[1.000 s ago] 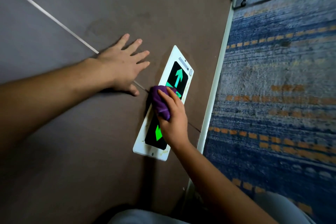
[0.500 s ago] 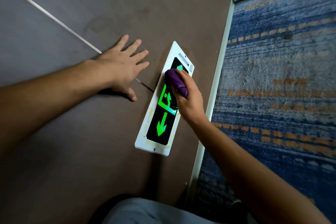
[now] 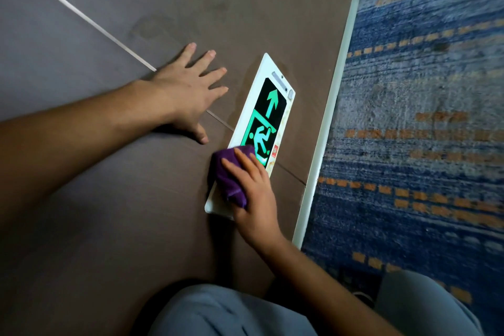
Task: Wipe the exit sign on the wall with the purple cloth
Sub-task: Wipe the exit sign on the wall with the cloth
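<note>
Head view: the right hand grasps the bunched purple cloth and presses it on the lower end of the exit sign, which is fixed to the brown wall just beside the white skirting. At ten o'clock from the cloth, the left hand lies flat and released, fingers spread, on the wall. Blue carpet fills the three o'clock side.

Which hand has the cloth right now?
The right hand, pressing the purple cloth on the sign's lower end; the left hand lies flat, empty, on the wall.
</note>
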The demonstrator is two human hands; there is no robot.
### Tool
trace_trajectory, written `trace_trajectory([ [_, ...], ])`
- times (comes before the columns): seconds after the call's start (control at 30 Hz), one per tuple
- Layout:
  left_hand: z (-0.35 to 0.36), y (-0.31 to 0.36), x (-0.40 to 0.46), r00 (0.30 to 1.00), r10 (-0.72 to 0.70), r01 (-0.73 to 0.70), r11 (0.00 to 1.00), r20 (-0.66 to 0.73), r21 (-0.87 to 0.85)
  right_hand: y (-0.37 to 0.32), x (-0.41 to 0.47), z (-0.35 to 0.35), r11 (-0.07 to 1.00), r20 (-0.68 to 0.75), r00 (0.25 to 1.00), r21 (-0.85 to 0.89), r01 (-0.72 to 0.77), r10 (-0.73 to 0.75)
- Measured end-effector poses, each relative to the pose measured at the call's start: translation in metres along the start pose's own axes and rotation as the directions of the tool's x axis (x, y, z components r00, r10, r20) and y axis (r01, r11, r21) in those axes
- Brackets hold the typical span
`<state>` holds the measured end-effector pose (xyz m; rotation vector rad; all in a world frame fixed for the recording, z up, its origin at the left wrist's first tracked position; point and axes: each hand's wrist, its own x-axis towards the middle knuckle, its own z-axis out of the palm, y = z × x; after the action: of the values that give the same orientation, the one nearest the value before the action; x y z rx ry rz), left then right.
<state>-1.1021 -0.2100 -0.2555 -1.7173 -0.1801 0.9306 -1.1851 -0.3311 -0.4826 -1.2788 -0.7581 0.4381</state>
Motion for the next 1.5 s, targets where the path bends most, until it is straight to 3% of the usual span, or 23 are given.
trace_trajectory([
  [0.17, -0.003, 0.000, -0.001, 1.000, -0.003, 0.003, 1.000, 0.009, 0.004, 0.007, -0.014, -0.010, 0.998, 0.103, 0.995, 0.059, -0.004, -0.003],
  [0.33, 0.008, 0.007, -0.021, 1.000, 0.017, -0.018, 0.999, 0.019, 0.027, 0.010, 0.010, -0.032, 0.980, -0.161, 0.978, 0.173, -0.101, 0.129],
  [0.4, 0.014, 0.008, -0.030, 1.000, 0.030, -0.030, 0.999, -0.008, 0.030, 0.011, 0.024, -0.037, 0.978, -0.193, 0.969, 0.168, -0.125, 0.157],
  [0.7, 0.026, 0.003, -0.034, 0.993, 0.067, -0.067, 0.998, -0.097, 0.009, 0.013, 0.029, -0.012, 0.990, -0.081, 0.990, 0.088, -0.110, 0.117],
  [0.9, 0.025, 0.001, -0.031, 0.990, 0.065, -0.069, 0.997, -0.127, -0.022, 0.009, -0.019, 0.000, 0.986, 0.088, 0.991, -0.124, 0.113, -0.103],
  [1.2, 0.023, 0.005, -0.037, 0.991, 0.054, -0.057, 0.998, -0.122, -0.014, 0.028, -0.061, -0.004, 0.943, 0.287, 0.934, -0.189, 0.273, -0.213],
  [1.37, 0.032, 0.014, -0.048, 0.990, 0.076, -0.074, 0.997, -0.120, 0.015, 0.032, -0.044, -0.020, 0.997, 0.078, 0.995, -0.034, 0.072, -0.069],
  [1.5, 0.037, 0.009, -0.054, 0.981, 0.134, -0.132, 0.991, -0.138, 0.025, 0.019, -0.018, -0.019, 0.993, 0.082, 0.992, -0.062, 0.101, -0.096],
])
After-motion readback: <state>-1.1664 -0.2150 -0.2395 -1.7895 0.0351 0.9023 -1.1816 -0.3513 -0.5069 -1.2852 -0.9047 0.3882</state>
